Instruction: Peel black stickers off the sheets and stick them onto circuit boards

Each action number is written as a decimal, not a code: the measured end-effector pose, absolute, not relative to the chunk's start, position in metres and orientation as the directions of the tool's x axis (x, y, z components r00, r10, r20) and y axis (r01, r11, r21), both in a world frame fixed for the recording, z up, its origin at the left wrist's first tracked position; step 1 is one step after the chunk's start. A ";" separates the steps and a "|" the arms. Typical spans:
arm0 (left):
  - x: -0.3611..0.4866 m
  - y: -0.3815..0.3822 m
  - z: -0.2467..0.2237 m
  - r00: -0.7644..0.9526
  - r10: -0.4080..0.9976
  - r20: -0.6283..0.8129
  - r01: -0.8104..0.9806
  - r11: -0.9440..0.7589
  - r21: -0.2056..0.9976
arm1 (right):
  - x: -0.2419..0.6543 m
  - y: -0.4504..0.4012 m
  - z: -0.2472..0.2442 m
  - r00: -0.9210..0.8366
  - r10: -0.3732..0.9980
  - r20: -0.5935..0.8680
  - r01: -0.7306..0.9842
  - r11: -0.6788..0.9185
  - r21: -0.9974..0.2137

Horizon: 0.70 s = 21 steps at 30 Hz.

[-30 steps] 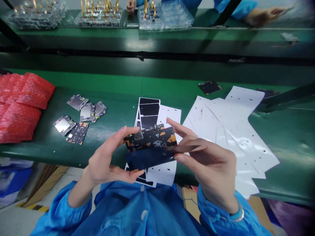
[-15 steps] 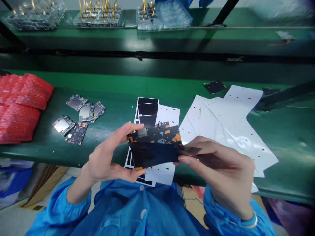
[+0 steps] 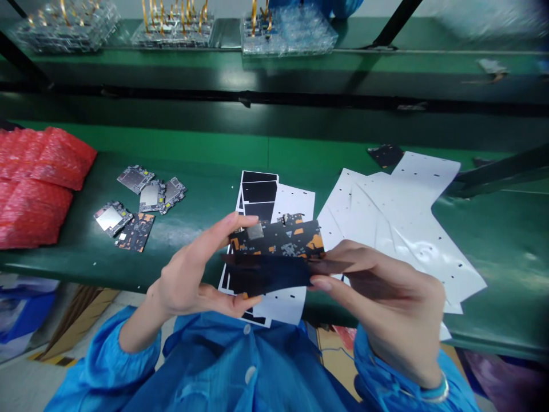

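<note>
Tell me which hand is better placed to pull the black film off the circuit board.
Probably the right hand: it pinches the black film, while the left hand grips the circuit board.

Green bench [image 3: 171,149] running full width | black rail [image 3: 240,97] running behind it | far bench [image 3: 386,60] standing beyond | striped tape [image 3: 54,358] crossing grey floor [image 3: 21,389]

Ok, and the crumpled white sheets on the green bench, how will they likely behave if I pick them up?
The white sheets will probably be light and floppy: they show creases and ripples. Their shiny surface suggests they may slip a little. Pushed, they would likely slide as one, since they overlap on the green bench.
</note>
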State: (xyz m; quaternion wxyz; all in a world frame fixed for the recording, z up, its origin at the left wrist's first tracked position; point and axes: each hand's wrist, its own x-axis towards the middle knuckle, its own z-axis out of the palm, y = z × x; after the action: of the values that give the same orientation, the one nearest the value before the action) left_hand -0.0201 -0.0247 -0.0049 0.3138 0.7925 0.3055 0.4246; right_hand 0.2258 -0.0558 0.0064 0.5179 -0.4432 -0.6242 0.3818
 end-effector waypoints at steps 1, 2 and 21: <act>-0.021 -0.024 -0.006 0.453 0.744 0.491 0.203 -0.623 0.756 | 0.226 -0.056 0.007 -0.070 0.950 0.304 0.156 0.312 -0.937; -0.021 -0.024 -0.007 0.453 0.736 0.503 0.192 -0.631 0.751 | 0.226 -0.056 0.008 -0.068 0.952 0.299 0.151 0.306 -0.940; -0.021 -0.024 -0.009 0.473 0.672 0.569 0.143 -0.696 0.703 | 0.236 -0.060 0.007 -0.084 0.958 0.276 0.117 0.284 -0.952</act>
State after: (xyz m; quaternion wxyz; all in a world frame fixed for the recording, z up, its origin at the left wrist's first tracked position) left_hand -0.0207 -0.0236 -0.0086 0.2962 0.8056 0.2531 0.4464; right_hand 0.2362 -0.0598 0.0069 0.5157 -0.4382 -0.6133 0.4073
